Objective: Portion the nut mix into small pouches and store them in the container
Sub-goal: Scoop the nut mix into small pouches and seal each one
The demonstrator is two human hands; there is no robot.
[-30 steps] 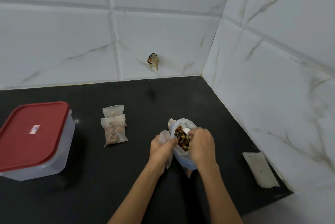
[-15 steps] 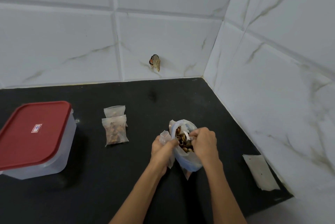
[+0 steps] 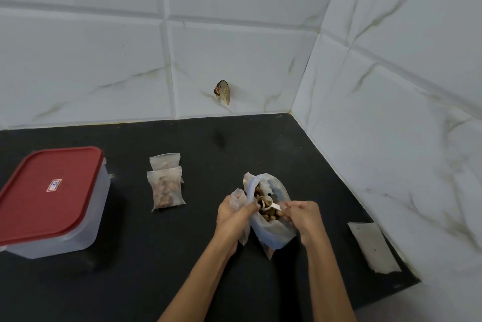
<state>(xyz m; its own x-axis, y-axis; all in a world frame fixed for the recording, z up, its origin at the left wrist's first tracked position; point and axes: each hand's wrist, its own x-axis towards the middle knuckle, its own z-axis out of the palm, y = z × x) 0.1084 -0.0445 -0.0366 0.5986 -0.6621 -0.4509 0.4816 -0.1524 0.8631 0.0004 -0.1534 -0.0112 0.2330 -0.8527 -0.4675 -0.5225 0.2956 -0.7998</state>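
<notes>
Container (image 3: 52, 201), red lid (image 3: 47, 191) fitted, stands on the counter (image 3: 156, 269) well to the left of both hands. Two filled pouches (image 3: 167, 188) lie overlapping between it and the hands, not yet stored. Left hand (image 3: 233, 220) grips an empty small pouch (image 3: 238, 199) against the rim of the nut mix bag (image 3: 271, 220). Right hand (image 3: 303, 220) pinches the handle of a white spoon (image 3: 268, 205). Change noted: half a second ago the right hand sat over the bag mouth with the spoon buried; the spoon bowl now shows loaded at the rim, beside the pouch opening. Assessment: third portion is under way, transfer imminent. A spare flat pouch (image 3: 373, 246) lies to the right of the right hand.
</notes>
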